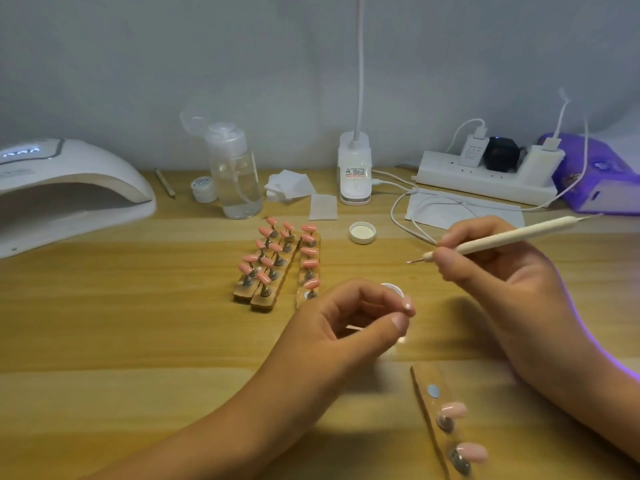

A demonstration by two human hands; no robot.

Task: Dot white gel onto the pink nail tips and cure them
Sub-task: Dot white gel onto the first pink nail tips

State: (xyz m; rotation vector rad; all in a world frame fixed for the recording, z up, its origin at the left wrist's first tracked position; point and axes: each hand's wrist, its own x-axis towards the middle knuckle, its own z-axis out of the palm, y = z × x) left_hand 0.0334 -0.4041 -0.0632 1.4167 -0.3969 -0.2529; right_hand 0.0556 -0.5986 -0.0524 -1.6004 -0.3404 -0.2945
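Dotting early: left hand [332, 327] fingers pinch pink nail tip [409, 304], right hand [502, 282] fingers grip cream dotting pen [512, 237]; racked pink tips [308, 227] at 11 o'clock look plain, curing left.

Counts on the table [138, 341]
Four strips [264, 302]: three mid-table, one at 5 o'clock [424, 379] bearing two tips [453, 410]; two lamps [69, 161], 10 and 2 o'clock [595, 161].

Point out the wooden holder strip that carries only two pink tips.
The lone strip nearest the camera, bottom right; the three strips side by side mid-table hold more tips.
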